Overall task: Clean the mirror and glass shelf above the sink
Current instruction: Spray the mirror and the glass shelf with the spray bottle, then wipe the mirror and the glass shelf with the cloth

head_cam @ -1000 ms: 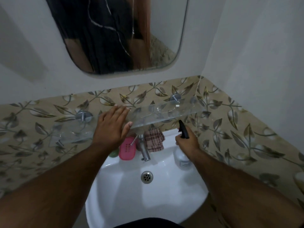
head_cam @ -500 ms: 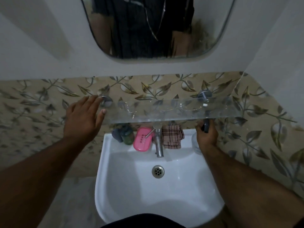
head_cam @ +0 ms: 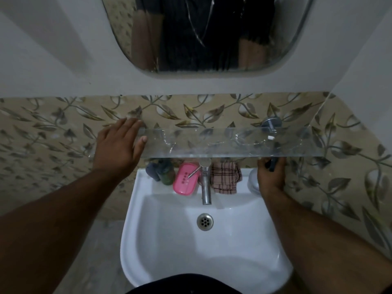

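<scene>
- A white sink is seen at lower centre.
- Beige wall tiles are patterned with olive leaves.
- A pink soap case is shown mid-frame.
- A cloth is checked in pink and dark lines.
- A clear glass shelf is streaked.

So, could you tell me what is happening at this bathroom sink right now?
A person is cleaning above the white ceramic sink. Their left hand lies flat on the left end of the clear glass shelf, which looks wet. Their right hand grips a spray bottle with a black trigger just below the shelf's right end. The checked pink cloth lies unused beside the metal tap.
</scene>
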The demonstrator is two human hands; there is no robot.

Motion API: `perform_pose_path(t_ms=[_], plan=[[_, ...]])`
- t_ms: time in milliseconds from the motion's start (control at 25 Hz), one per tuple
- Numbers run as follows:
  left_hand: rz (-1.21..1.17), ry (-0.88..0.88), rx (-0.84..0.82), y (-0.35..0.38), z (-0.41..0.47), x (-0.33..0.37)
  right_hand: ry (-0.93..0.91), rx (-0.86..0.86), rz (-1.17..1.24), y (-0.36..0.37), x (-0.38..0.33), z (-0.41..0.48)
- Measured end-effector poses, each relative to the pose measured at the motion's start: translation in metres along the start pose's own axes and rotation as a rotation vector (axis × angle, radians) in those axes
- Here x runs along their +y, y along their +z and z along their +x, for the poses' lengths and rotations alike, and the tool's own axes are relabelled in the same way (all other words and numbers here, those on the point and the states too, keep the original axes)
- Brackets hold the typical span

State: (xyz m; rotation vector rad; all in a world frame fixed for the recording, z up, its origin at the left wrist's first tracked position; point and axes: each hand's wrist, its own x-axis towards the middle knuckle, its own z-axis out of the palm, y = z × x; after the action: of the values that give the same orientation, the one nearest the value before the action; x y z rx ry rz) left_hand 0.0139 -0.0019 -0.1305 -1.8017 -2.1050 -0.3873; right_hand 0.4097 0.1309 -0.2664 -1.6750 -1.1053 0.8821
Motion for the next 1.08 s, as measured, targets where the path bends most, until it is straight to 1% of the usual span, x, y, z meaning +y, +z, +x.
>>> perform_pose_path(t_ms=[200,240,320,360,400,440,480,520,600,640,760,840,920,1000,1080], plan=[[-0.056,0.045,0.032,0.001,0.013,0.015,-0.015,0.024,-0.088,-0.008,0.029,-0.006],[-0.056,0.048,0.029,0.002,0.013,0.013,-0.001,0.034,-0.158,-0.012,0.037,-0.014],[-0.055,0.053,0.029,0.005,0.013,0.011,0.023,0.131,-0.335,-0.014,0.056,-0.034],[-0.063,0.053,0.030,0.007,0.011,0.012,0.005,0.201,-0.406,-0.012,0.065,-0.049],[-0.077,0.053,0.030,0.008,0.010,0.014,-0.040,0.233,-0.453,-0.007,0.075,-0.065],[-0.090,0.056,0.028,0.010,0.009,0.015,-0.090,0.224,-0.473,-0.002,0.083,-0.082],[-0.098,0.063,0.030,0.010,0.009,0.017,-0.141,0.180,-0.485,0.005,0.089,-0.095],[-0.101,0.066,0.034,0.011,0.008,0.017,-0.202,0.097,-0.503,0.012,0.092,-0.104],[-0.106,0.059,0.032,0.010,0.008,0.015,-0.349,-0.117,-0.558,0.026,0.082,-0.109],[-0.106,0.051,0.030,0.009,0.007,0.013,-0.416,-0.194,-0.606,0.035,0.073,-0.108],[-0.085,0.038,0.059,0.001,0.006,0.001,-0.540,-0.344,-0.802,0.058,0.044,-0.089],[-0.079,0.001,0.093,-0.006,0.006,-0.015,-0.568,-0.422,-0.917,0.068,0.029,-0.077],[-0.056,-0.054,0.134,-0.011,0.008,-0.037,-0.536,-0.525,-1.043,0.073,0.021,-0.070],[-0.046,-0.102,0.128,-0.012,0.007,-0.053,-0.502,-0.529,-1.099,0.078,0.031,-0.062],[-0.046,-0.146,0.110,-0.010,0.000,-0.062,-0.434,-0.495,-1.038,0.083,0.037,-0.057]])
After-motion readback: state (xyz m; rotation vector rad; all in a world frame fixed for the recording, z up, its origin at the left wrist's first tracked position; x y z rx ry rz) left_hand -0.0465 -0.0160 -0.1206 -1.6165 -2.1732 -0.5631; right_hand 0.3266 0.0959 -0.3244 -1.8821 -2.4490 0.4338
